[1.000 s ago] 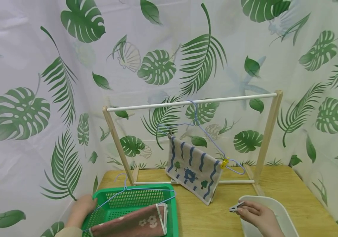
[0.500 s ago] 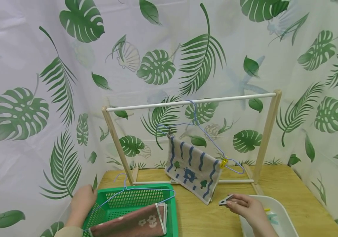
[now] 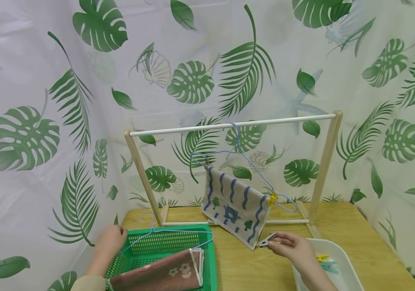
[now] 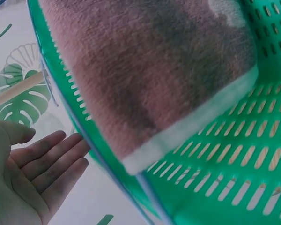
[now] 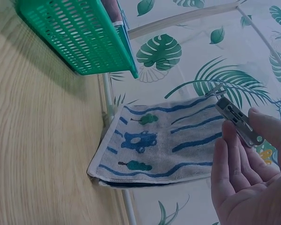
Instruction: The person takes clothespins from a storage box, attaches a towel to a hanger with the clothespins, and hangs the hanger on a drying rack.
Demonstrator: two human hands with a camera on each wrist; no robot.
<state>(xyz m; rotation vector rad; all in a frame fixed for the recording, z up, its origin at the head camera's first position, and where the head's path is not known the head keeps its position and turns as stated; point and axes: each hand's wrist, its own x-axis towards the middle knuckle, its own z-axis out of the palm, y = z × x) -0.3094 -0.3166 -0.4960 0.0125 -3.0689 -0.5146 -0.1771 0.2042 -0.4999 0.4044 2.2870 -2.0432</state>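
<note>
In the head view, my left hand [image 3: 110, 242] is at the left rim of the green basket [image 3: 213, 258]. The left wrist view shows its fingers loosely extended, holding nothing, beside the blue hanger's wire [image 4: 103, 161]. A pink towel [image 3: 160, 273] with pale flowers lies folded over that hanger [image 3: 182, 230] in the basket. My right hand [image 3: 294, 250] pinches a grey clothespin [image 5: 239, 123] between thumb and index finger. In the head view the pin's tip overlaps the lower right corner of a striped towel [image 3: 234, 206], which hangs tilted from a second blue hanger [image 3: 256, 167].
A wooden rack with a white top bar [image 3: 283, 121] bears the second hanger. A yellow clip [image 3: 272, 198] and a grey clip [image 3: 207, 162] hold the striped towel. At right, a white tray [image 3: 349, 258] contains yellow [image 3: 322, 257] and teal [image 3: 329, 266] clothespins.
My right hand has moved left from over the tray with the grey clothespin, uncovering the pins inside. My left hand has risen slightly and shifted right along the basket's rim.
</note>
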